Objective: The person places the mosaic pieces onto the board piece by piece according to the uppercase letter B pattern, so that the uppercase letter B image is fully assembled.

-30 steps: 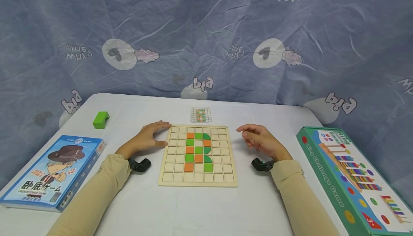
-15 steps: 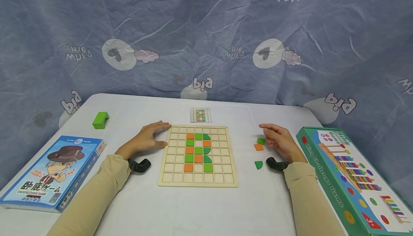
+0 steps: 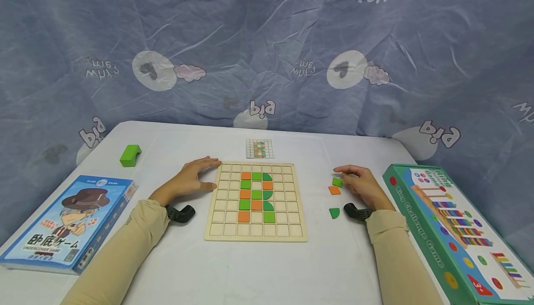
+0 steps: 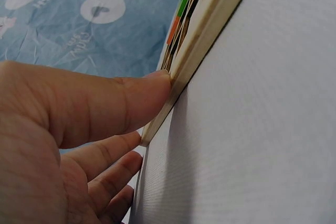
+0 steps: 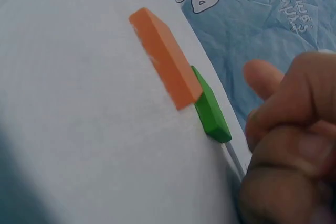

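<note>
My left hand (image 3: 189,180) rests at the upper left edge of a wooden grid board (image 3: 212,231), thumb and fingertips touching the rim; in the left wrist view the thumb (image 4: 115,103) meets the board's side. Orange, light green and dark green tiles fill a block of cells, including an orange tile (image 3: 244,216) at lower left. My right hand (image 3: 362,185), fingers loosely bent, hovers beside a loose green square tile (image 3: 337,182) and an orange square tile (image 3: 334,190). In the right wrist view nothing shows between its fingers. A dark green quarter-round tile (image 3: 334,212) lies nearer me.
A small pattern card (image 3: 260,148) lies behind the board. On the left are a green arch block (image 3: 131,155) and a blue game box (image 3: 71,221). A green Ring Challenge Game box (image 3: 454,231) stands on the right.
My right hand has moved right, away from the board, uncovering the loose tiles, then dipped slightly towards the green square tile. The left hand has stayed put.
</note>
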### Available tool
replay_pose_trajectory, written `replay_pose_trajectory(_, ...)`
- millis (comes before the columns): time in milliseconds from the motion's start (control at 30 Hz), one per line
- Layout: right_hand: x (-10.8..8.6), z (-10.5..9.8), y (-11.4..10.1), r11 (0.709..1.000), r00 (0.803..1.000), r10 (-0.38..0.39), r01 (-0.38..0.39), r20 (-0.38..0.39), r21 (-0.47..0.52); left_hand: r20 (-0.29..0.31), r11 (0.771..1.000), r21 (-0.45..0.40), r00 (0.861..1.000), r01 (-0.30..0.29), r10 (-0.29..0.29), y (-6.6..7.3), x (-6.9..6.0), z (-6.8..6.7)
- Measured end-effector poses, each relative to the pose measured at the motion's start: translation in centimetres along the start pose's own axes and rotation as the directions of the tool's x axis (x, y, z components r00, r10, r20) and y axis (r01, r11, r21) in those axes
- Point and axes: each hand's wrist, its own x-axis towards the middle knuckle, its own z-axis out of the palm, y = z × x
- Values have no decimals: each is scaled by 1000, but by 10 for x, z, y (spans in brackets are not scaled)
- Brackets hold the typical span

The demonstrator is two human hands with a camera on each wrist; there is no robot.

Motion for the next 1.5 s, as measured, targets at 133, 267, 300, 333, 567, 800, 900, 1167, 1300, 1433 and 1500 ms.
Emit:
replay_pose_trajectory(133, 2, 6, -2, 989, 1000, -5, 7, 14, -146, 1, 1000, 3, 1000, 0, 0, 0, 0, 0)
replay_pose_trajectory(267, 2, 9, -4, 979, 999, -1, 8, 35, -205, 1, 1000, 0, 1000, -1, 1, 0, 0, 0)
replay_pose_trajectory(300, 2, 10, -5, 977, 999, 6, 2, 34, -213, 2, 1000, -1, 1000, 1, -1, 0, 0, 1)
replay_pose_trajectory(333, 2, 10, -6, 975, 999, 8, -1, 32, -223, 2, 1000, -1, 1000, 1, -1, 0, 0, 1)
replay_pose_trajectory(567, 1, 12, -7, 962, 1000, 10, -12, -5, -273, -2, 1000, 4, 1000, 3, -3, -2, 0, 1)
replay_pose_trajectory(800, 2, 12, -7, 964, 999, 6, -17, -42, -264, 0, 1000, 8, 1000, 5, -5, -5, 1, 2)
replay_pose_trajectory(900, 1, 12, -7, 967, 998, 27, -41, -61, -250, 3, 1000, 9, 1000, 8, -8, -6, 1, 3)
replay_pose_trajectory(1167, 1, 13, -6, 966, 994, 21, -48, -108, -256, 6, 1000, 16, 1000, 1, -1, -4, 1, 2)
replay_pose_trajectory(1300, 1, 12, -5, 982, 996, 13, -30, -93, -189, 6, 1000, 10, 1000, 0, 0, -3, 0, 2)
replay_pose_trajectory(1433, 2, 13, -9, 991, 999, -2, -4, -46, -137, 4, 1000, 11, 1000, -4, 4, -3, 0, 1)
replay_pose_trajectory(1500, 2, 15, -16, 992, 1000, -21, 19, -19, -128, 3, 1000, 10, 1000, -1, 1, -3, 0, 1)
